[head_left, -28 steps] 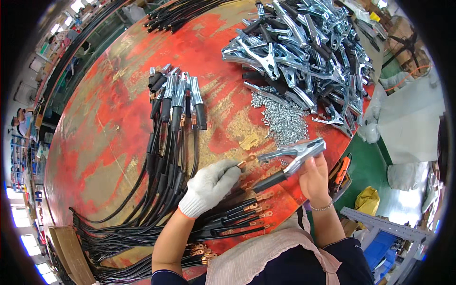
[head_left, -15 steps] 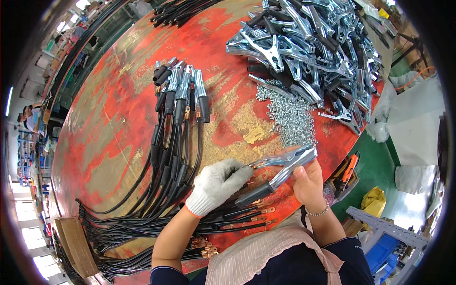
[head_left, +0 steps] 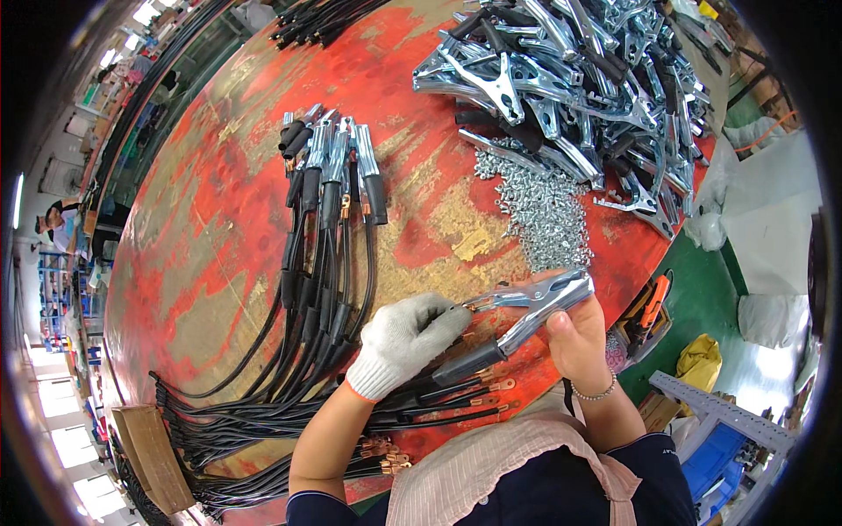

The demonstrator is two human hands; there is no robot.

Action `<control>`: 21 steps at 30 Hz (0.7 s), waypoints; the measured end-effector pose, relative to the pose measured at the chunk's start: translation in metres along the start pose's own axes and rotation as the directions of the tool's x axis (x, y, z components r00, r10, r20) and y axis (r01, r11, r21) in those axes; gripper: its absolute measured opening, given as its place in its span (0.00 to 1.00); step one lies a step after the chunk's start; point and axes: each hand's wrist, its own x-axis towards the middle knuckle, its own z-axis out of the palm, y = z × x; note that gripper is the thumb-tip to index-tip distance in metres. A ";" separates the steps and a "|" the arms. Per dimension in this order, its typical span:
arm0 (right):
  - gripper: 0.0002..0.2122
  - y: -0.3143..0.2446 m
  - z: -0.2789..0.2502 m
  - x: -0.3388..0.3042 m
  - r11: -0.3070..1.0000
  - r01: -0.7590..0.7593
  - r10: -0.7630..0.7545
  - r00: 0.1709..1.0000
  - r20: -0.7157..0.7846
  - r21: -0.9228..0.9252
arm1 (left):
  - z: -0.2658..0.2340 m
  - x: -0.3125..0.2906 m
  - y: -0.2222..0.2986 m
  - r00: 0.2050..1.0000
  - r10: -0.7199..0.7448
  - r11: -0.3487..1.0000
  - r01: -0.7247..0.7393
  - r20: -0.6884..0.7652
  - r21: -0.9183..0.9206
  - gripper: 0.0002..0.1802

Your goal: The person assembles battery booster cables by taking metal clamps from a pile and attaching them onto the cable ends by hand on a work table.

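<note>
A shiny metal spring clamp (head_left: 532, 319) with a black sleeve on its lower handle is held over the near part of the table. My bare right hand (head_left: 576, 337) wraps round its jaw end, thumb on top. My left hand (head_left: 408, 337), in a white knitted glove, pinches the end of the clamp's upper handle. A speck of copper colour shows by those fingertips; whether a cable lug is also gripped there is hidden. Under the left wrist lie black cables (head_left: 289, 410) with copper lugs (head_left: 502, 384). Small metal screws (head_left: 545, 219) are heaped just beyond the clamp.
A large pile of metal clamps (head_left: 570, 79) covers the table's far right. Clamps fitted on cables (head_left: 333, 171) lie left of centre. More black cables (head_left: 320, 22) sit at the far edge. A cardboard piece (head_left: 151, 460) stands near left; an orange-handled tool (head_left: 653, 302) is off the right edge.
Both hands and the clamp have shifted very slightly right in the picture. Their hold on the clamp looks the same.
</note>
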 end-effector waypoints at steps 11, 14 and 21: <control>0.21 -0.021 -0.018 0.041 0.978 -0.019 0.022 1.000 0.013 -0.207 | -0.007 0.029 0.013 0.961 0.254 0.945 -0.270 0.104 0.186 0.16; 0.18 -0.018 -0.030 0.073 0.328 0.098 -0.251 0.968 0.014 -0.940 | 0.003 0.051 -0.025 0.939 0.337 0.942 -0.337 -0.063 0.011 0.15; 0.04 0.024 -0.034 0.102 -0.277 0.194 -0.265 0.926 0.269 -0.941 | 0.010 0.052 -0.035 0.974 0.221 0.914 -0.222 -0.042 -0.340 0.17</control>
